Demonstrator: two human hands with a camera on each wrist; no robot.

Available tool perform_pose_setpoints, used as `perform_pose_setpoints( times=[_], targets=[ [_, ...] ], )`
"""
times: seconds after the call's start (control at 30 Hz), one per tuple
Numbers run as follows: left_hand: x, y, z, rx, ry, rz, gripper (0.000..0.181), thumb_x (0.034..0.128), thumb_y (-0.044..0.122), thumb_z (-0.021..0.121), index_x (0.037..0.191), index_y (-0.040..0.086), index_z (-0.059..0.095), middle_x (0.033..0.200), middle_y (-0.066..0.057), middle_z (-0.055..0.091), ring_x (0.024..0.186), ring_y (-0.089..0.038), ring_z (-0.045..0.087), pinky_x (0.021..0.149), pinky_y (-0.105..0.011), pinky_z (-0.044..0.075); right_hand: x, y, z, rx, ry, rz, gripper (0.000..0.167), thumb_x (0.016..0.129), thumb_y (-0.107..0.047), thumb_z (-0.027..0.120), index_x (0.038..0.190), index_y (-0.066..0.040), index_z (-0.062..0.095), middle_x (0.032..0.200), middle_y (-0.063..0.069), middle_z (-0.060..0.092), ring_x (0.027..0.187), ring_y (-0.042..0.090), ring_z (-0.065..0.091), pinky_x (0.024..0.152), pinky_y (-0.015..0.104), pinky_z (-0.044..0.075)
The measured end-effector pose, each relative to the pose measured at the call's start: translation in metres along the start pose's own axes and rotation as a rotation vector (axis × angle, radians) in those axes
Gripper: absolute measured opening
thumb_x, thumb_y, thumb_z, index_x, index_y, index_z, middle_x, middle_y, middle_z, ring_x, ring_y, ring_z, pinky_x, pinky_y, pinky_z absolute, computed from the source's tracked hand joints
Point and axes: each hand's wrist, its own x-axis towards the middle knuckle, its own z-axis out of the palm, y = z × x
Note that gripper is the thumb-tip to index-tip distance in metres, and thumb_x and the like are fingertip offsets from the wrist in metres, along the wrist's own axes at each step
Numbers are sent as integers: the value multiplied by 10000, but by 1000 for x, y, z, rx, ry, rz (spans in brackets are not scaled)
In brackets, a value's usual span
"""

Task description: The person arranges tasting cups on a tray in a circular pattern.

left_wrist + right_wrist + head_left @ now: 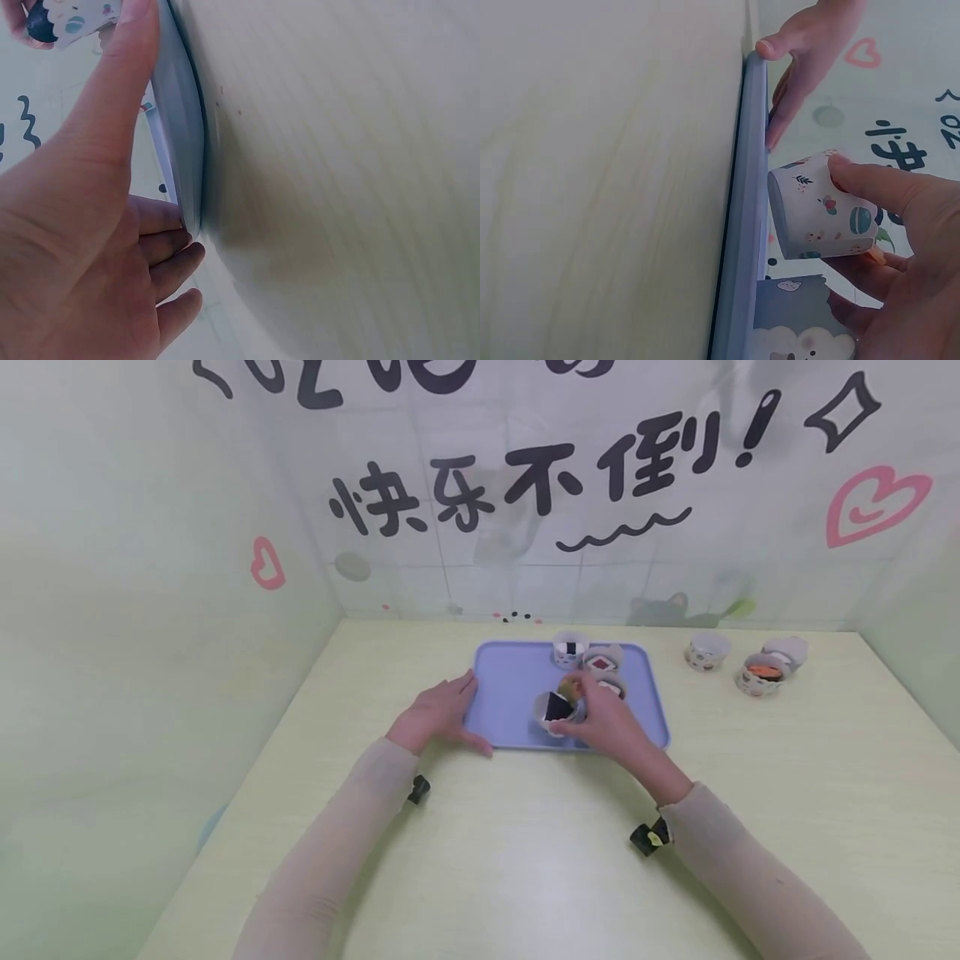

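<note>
My right hand [611,718] pinches a small patterned paper cup [821,206] by its rim, thumb on the near side. A black-and-white rice-ball piece [558,707] and a greenish piece [567,689] show at its top. The cup leans over the front part of a blue tray [502,693]; whether its base touches the tray I cannot tell. My left hand [438,710] rests along the tray's left edge, fingers straight, thumb by the front-left corner. On the tray's right half stand a cup with a black-banded white piece [570,652] and a cup with a red-diamond piece [602,660].
On the table [525,852], right of the tray, stand a white cup [707,653], a cup with an orange-topped piece [761,681] and a pale cup [787,650] behind it. A wall with black lettering [543,477] closes off the back.
</note>
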Motion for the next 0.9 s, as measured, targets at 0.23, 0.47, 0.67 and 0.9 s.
perform_pose_setpoints(
  times=[0.23,0.47,0.67,0.9],
  targets=[
    [1,-1,1,-2,-7,-9,1383,642,773,752,1602,44,75,1687,-134,85,1523,-390,229,1255,-479,267,-2,-1,6,-114,12,-34,754,800,-339,841,1377,-39,462,1068,151,680,896,282,605,757,419,541],
    [1,0,0,-1,-4,-10,1372,651,766,752,1601,38,82,1685,-141,90,1524,-390,226,1256,-480,266,-2,0,5,-125,2,-23,752,814,-336,829,1386,-32,447,1104,173,678,978,324,607,800,456,547],
    [1,-1,2,4,1,-9,1369,650,771,748,1602,39,91,1686,-141,101,1512,-402,253,1242,-492,295,-3,-1,2,-105,-27,4,736,822,-328,823,1381,-17,460,1145,173,661,1046,328,598,832,455,556],
    [1,-1,1,6,-2,-4,1368,651,768,751,1600,34,95,1685,-147,101,1517,-399,241,1249,-492,281,-6,0,-1,-103,-40,14,851,813,-339,827,1459,2,390,1205,199,652,1116,361,592,900,496,551]
  ],
)
